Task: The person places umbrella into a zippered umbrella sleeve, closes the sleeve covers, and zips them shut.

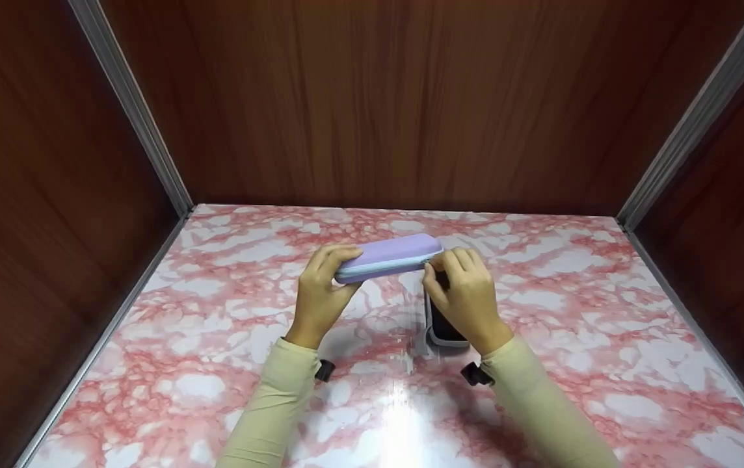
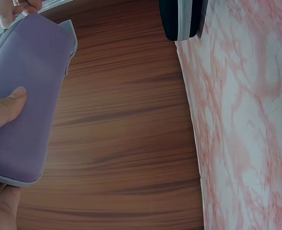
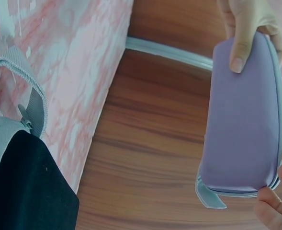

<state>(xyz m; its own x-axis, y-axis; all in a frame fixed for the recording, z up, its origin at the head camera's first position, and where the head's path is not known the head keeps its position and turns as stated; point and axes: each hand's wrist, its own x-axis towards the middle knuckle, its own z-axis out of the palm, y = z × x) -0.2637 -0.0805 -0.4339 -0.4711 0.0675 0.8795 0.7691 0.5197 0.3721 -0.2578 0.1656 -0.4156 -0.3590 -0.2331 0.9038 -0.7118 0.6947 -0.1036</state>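
Observation:
A purple zip case (image 1: 393, 251) with a pale blue zipper band is held tilted above the table. My left hand (image 1: 321, 292) grips its left end, the thumb (image 2: 9, 108) lying on one broad face and fingers on the opposite side. At the other end, my right hand (image 1: 468, 296) pinches at the zipper edge; the pinched part is hidden by the fingers. From that end a grey-blue fabric loop (image 3: 208, 195) sticks out. The zipper looks closed along the visible side. Below my right hand, a black case (image 1: 445, 325) with grey trim stands on the table, partly covered.
The table (image 1: 216, 364) has a red and white marbled top. Dark wood panels (image 1: 372, 110) rise at the back and both sides, joined by metal corner posts (image 1: 138, 104). The black case has a grey strap (image 3: 38, 105) and a zipper pull (image 3: 26, 120).

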